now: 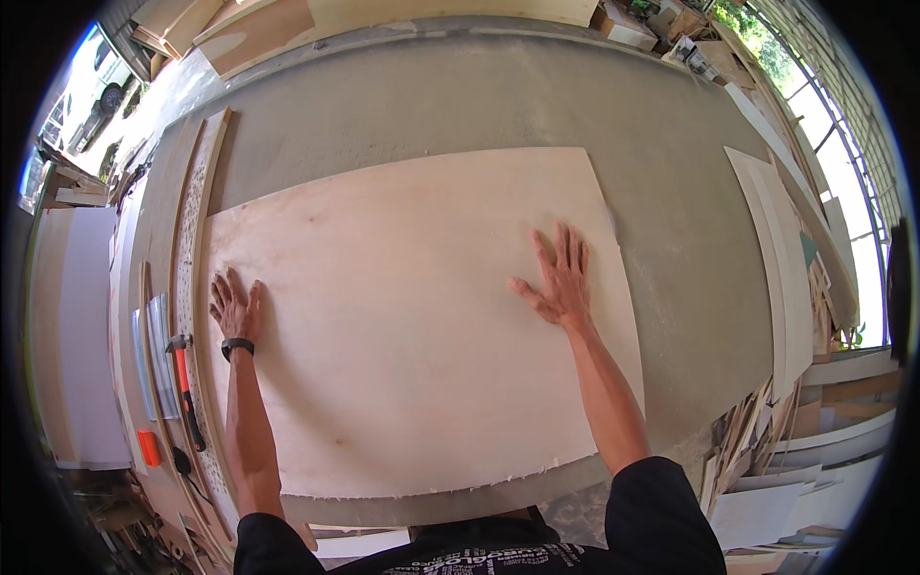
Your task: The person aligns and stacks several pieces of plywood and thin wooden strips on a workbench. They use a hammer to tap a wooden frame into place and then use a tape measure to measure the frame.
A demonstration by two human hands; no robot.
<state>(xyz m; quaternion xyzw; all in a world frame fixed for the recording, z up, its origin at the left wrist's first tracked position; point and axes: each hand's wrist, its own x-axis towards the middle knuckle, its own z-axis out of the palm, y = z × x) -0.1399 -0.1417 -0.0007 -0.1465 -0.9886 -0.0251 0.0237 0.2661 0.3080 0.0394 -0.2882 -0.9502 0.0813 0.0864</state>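
The pale wooden board (412, 355) lies flat on the grey table (695, 249) in front of the person, its long axis running left to right. The left hand (236, 311) rests near its left edge and the right hand (563, 283) toward its right edge, both palm-down with fingers spread, clasping nothing. Long wooden strips (196, 196) line the left side, just beside the board; a claw hammer (184, 388) lies there, head pointing away, near an orange block (149, 448). The left forearm hides the board's near-left corner. A small black item (182, 462) by the hammer is hard to make out.
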